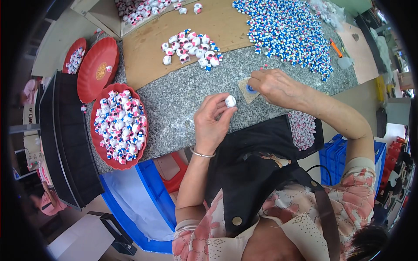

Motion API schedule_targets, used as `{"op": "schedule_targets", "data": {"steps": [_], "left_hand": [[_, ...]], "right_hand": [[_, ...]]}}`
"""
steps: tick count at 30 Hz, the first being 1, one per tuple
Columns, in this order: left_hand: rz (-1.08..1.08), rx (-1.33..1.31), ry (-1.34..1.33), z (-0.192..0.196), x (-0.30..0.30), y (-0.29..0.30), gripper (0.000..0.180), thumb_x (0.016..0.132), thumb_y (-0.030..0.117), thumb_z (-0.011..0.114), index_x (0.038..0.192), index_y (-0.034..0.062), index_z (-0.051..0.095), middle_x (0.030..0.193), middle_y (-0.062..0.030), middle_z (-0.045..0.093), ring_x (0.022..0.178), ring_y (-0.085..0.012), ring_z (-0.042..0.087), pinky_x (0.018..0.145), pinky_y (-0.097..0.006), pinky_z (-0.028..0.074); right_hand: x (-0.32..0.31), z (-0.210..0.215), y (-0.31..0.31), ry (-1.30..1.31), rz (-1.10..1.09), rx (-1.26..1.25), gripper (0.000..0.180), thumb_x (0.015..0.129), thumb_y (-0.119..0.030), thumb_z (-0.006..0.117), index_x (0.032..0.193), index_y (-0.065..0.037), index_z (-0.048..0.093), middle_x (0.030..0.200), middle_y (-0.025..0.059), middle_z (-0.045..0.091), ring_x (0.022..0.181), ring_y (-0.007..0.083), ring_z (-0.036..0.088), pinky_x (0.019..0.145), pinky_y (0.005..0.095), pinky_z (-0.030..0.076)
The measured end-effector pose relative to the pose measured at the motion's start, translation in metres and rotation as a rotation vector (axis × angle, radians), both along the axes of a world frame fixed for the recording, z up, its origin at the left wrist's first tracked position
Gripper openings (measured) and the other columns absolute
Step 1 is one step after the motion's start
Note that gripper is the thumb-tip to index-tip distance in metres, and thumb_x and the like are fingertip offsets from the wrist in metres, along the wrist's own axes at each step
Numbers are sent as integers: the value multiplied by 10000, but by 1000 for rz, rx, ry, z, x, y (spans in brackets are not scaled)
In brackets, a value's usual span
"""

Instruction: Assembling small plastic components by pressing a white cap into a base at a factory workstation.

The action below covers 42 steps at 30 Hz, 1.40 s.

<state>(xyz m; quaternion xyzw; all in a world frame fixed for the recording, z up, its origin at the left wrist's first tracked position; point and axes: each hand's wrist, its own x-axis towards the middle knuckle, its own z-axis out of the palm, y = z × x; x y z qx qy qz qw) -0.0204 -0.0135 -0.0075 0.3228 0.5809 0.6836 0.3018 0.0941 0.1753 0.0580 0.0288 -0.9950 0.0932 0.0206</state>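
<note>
Between the thumb and fingers of my left hand [212, 119] is a small white figurine head [230, 101], held just above the grey speckled counter. My right hand [274, 88] has its fingers pinched together over a small tan square pad [244, 92]. A round blue spot [251, 88] shows on that pad, beside the right fingertips. Whatever the right fingers hold, if anything, is hidden. Beyond both hands, a loose pile of white and pink figurine heads [188, 46] lies partly on brown cardboard, some with blue bodies among them.
At the left, a red scalloped tray [96, 140] is heaped with figurines, with another red tray [89, 82] behind it. Many tiny blue and white pieces [287, 32] cover the far right. An orange-handled tool [336, 49] lies past them. Blue crates [141, 195] stand below the counter.
</note>
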Motion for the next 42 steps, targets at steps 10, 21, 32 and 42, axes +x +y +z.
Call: {"op": "schedule_targets", "data": {"steps": [10,21,32,42], "left_hand": [[110,35,488,-4,14,23,347,722,-56,745,1045,6,634,1025,-113,629,790,-175,651,666,-270,562],[-377,34,128,24,-1,13,282,860,2,640,1142,-11,648,910,-101,635,732,-135,640,631,-233,520],[-437,-56,-200,25,-1,-8,223,949,37,523,1126,-42,633,894,-78,631,733,-106,629,640,-214,503],[499,-529,867,58,-118,-124,314,887,16,585,1198,-19,574,1155,-126,583,1044,-211,572,858,-294,470]], "right_hand": [[14,0,-4,-79,-506,-1087,139,894,-88,628,977,21,652,823,59,673,721,133,627,653,258,504],[28,16,-17,287,-32,-638,142,814,-32,675,955,-22,662,753,103,622,656,239,633,571,325,486],[22,1,-33,76,-79,-897,108,839,-74,677,939,-34,681,776,87,641,654,230,618,563,306,457],[14,-32,80,315,-372,-193,148,824,-35,614,965,-11,650,928,146,650,867,324,636,748,385,512]]}}
